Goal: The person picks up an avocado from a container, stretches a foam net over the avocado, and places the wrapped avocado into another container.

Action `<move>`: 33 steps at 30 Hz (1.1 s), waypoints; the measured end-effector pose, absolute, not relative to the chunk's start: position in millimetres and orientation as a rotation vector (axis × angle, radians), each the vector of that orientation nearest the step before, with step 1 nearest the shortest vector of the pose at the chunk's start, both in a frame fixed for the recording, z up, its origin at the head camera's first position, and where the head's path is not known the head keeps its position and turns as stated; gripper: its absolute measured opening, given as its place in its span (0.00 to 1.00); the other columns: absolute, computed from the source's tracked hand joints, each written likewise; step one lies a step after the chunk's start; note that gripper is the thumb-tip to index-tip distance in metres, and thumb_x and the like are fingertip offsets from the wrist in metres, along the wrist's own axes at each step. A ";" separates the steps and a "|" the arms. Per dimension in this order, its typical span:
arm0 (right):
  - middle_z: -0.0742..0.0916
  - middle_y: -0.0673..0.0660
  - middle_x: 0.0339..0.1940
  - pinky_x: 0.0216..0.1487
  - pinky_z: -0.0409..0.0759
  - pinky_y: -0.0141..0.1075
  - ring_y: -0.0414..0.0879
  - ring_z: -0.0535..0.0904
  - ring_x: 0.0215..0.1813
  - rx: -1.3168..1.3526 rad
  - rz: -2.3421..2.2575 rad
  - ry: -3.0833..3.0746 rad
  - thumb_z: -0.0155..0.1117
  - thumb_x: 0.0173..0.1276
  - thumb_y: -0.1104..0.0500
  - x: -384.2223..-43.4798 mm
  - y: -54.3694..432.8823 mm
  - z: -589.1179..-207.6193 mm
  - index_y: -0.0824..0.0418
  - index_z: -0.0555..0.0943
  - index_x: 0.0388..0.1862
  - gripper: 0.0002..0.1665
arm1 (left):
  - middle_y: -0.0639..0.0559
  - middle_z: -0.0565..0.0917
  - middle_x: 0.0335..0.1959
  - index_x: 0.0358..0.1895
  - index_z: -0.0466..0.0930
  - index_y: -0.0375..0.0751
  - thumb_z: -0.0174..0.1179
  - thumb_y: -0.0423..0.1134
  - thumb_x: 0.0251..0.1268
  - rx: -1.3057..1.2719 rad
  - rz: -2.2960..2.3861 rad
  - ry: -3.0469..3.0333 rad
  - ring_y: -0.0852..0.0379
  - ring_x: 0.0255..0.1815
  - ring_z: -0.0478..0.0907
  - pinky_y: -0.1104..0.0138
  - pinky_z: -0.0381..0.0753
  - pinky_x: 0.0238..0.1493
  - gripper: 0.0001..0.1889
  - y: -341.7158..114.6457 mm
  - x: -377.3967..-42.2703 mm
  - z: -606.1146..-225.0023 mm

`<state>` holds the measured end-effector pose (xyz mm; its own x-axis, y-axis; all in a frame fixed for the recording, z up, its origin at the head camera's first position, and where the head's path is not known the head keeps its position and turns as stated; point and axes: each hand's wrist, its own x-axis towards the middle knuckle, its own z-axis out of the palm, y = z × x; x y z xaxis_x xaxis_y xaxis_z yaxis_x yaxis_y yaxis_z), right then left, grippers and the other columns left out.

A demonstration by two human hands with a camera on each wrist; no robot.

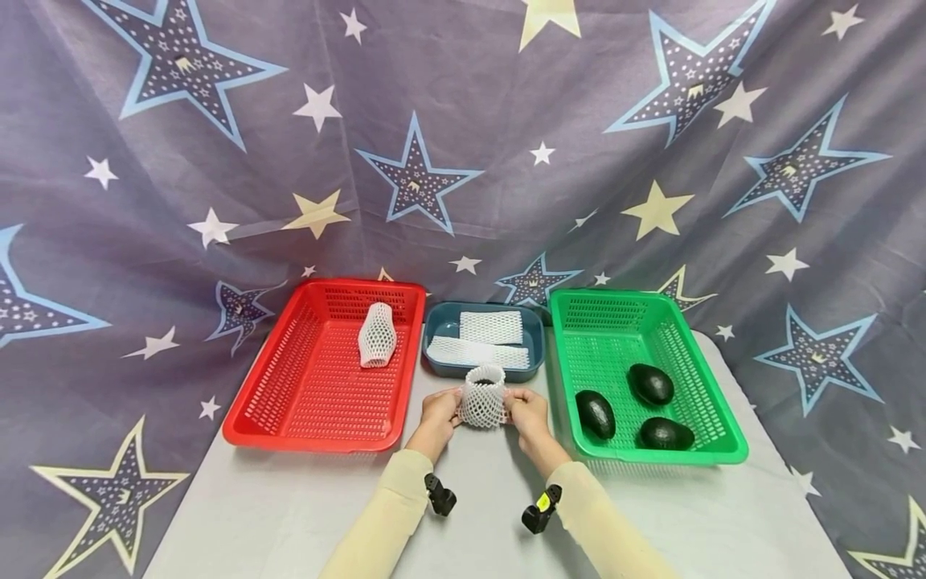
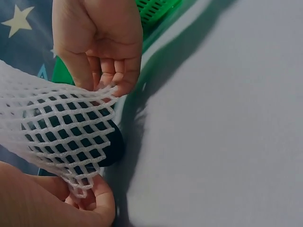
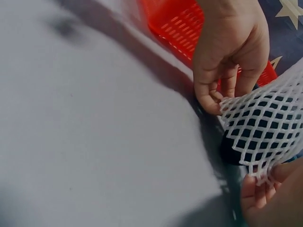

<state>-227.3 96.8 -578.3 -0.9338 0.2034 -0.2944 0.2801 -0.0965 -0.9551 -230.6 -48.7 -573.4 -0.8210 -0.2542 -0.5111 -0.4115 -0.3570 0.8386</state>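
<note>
Between both hands, a white foam net sleeve (image 1: 483,408) stands at the middle of the table, just in front of the blue tub. Its lower left edge is pinched by my left hand (image 1: 438,414), thumb against fingers. On the opposite side, my right hand (image 1: 530,414) pinches the same edge. Inside the mesh sits a dark avocado (image 2: 113,150); its end pokes out below the sleeve's rim in both wrist views, and the rest shows through the holes. In the right wrist view the stretched net (image 3: 265,120) spreads wide between the two pinches.
To the left, a red basket (image 1: 314,444) holds one netted avocado (image 1: 377,336). A blue tub (image 1: 538,338) with flat foam nets (image 1: 492,328) stands behind the hands. The green basket (image 1: 651,457) on the right contains three avocados (image 1: 650,384). A star-printed curtain (image 1: 463,145) hangs behind.
</note>
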 end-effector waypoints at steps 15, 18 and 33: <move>0.77 0.48 0.18 0.21 0.78 0.27 0.36 0.74 0.20 0.576 -2.124 2.173 0.58 0.67 0.73 -226.7 97.4 -584.9 0.72 0.79 0.34 0.03 | 0.45 0.83 0.31 0.45 0.83 0.20 0.55 0.20 0.61 -0.902 2.194 2.019 0.64 0.23 0.72 0.77 0.73 0.21 0.11 -43.7 -232.7 -577.1; 0.77 0.47 0.18 0.21 0.77 0.27 0.37 0.73 0.20 0.577 -2.077 2.258 0.58 0.67 0.73 -227.5 98.7 -586.5 0.72 0.79 0.33 0.04 | 0.43 0.85 0.32 0.39 0.86 0.25 0.56 0.21 0.58 -0.916 2.068 2.134 0.61 0.24 0.73 0.75 0.74 0.23 0.10 -44.0 -232.2 -575.8; 0.78 0.50 0.17 0.14 0.74 0.27 0.38 0.70 0.17 0.494 -1.860 2.557 0.59 0.60 0.74 -232.6 98.4 -590.5 0.72 0.80 0.29 0.03 | 0.45 0.87 0.28 0.26 0.88 0.37 0.64 0.30 0.47 -0.897 1.658 2.484 0.51 0.25 0.77 0.69 0.72 0.25 0.04 -40.7 -231.3 -575.3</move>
